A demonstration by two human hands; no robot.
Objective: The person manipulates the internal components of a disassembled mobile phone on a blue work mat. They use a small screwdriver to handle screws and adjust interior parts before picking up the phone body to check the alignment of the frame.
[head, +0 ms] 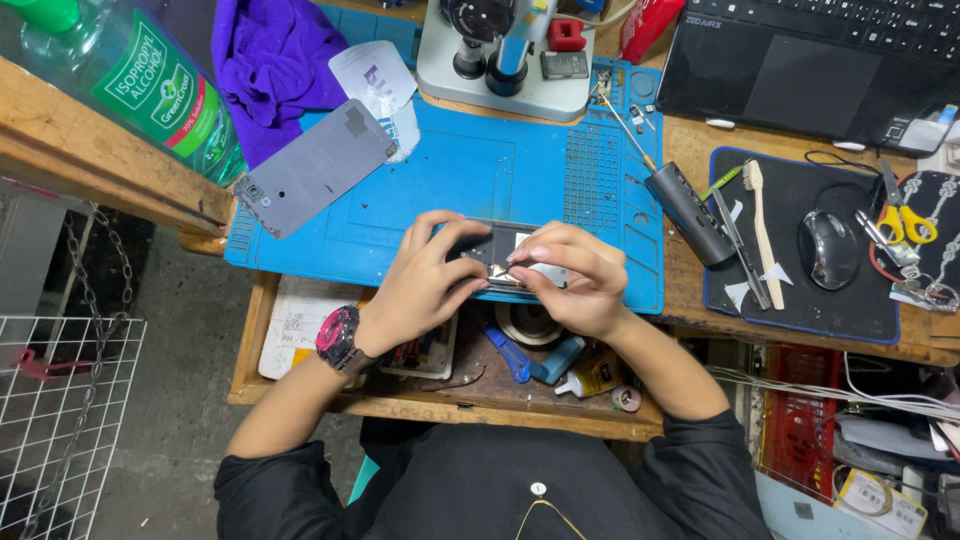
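Both hands meet over an opened phone (pixel 500 258) that lies at the near edge of the blue work mat (pixel 450 180), its long axis running left to right across the person's front, inner side up. The left hand (pixel 425 285) curls around the phone's left end, fingers closed on it, thumb along the near edge. The right hand (pixel 575 280) covers the right end, fingertips pinched together over the phone's middle; whether they grip some small part I cannot tell. Below the mat an open wooden drawer (pixel 460 395) holds a blue-handled tool (pixel 510 358), a small glue bottle (pixel 590 378), a round tin (pixel 525 322) and a roll of tape (pixel 627 399). A large clear bottle with a green label (pixel 140 85) lies tilted at the top left, liquid inside. The grey back cover (pixel 315 168) rests on the mat's left part, slanted, well apart from the phone. A microscope base (pixel 505 65) stands at the mat's far edge.
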